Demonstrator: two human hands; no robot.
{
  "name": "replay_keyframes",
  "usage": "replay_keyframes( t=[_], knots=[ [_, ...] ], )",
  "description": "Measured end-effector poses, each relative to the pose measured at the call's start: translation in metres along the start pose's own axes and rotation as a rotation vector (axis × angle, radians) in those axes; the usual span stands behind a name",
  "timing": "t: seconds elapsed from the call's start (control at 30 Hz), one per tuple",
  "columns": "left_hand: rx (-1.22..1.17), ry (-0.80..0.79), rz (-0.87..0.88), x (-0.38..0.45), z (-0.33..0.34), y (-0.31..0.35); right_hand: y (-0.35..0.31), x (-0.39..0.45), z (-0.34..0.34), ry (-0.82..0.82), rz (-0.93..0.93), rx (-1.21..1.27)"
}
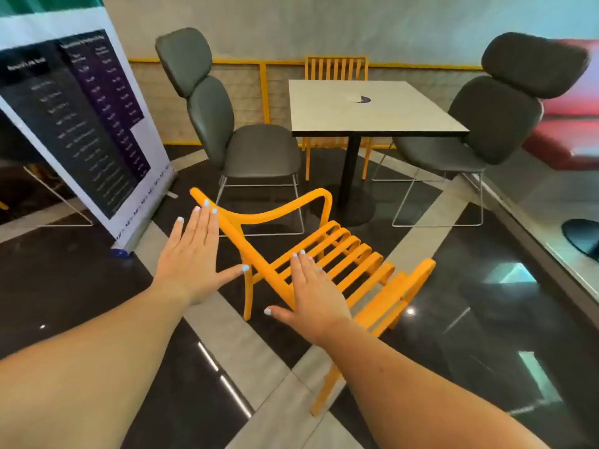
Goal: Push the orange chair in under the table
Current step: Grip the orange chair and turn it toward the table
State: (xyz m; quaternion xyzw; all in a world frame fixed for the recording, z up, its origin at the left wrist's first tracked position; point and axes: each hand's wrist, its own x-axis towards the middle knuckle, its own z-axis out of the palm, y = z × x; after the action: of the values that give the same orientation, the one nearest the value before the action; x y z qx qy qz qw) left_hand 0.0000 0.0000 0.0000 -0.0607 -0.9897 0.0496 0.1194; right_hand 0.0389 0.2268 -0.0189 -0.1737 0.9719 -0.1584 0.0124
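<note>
An orange slatted chair stands on the floor in front of me, pulled out from the square grey table and turned at an angle to it. My left hand is spread flat, fingers apart, at the chair's left armrest and backrest edge. My right hand is also spread open, lying over the slats near the chair's back. Neither hand is wrapped around any part of the chair. The table rests on a black pedestal base beyond the chair.
Two dark grey padded chairs flank the table left and right. A second orange chair sits at its far side. A banner stand leans at the left. A red bench is at the right.
</note>
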Motion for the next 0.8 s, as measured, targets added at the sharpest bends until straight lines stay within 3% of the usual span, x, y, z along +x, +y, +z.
replay_keyframes(
  t=[0.17,0.43,0.6,0.8],
  knots=[
    [0.016,-0.015,0.020,0.005,0.024,-0.022,-0.034,0.021,0.028,-0.123,0.095,-0.036],
    [-0.022,-0.133,0.157,0.023,0.045,-0.002,-0.022,0.014,0.034,-0.067,0.077,-0.085],
    [0.006,-0.321,0.242,0.036,0.047,0.041,0.011,-0.006,0.030,-0.030,-0.025,-0.127],
    [-0.208,-0.301,0.189,0.034,0.049,0.102,0.096,-0.049,0.003,-0.023,-0.130,-0.173]
  ],
)
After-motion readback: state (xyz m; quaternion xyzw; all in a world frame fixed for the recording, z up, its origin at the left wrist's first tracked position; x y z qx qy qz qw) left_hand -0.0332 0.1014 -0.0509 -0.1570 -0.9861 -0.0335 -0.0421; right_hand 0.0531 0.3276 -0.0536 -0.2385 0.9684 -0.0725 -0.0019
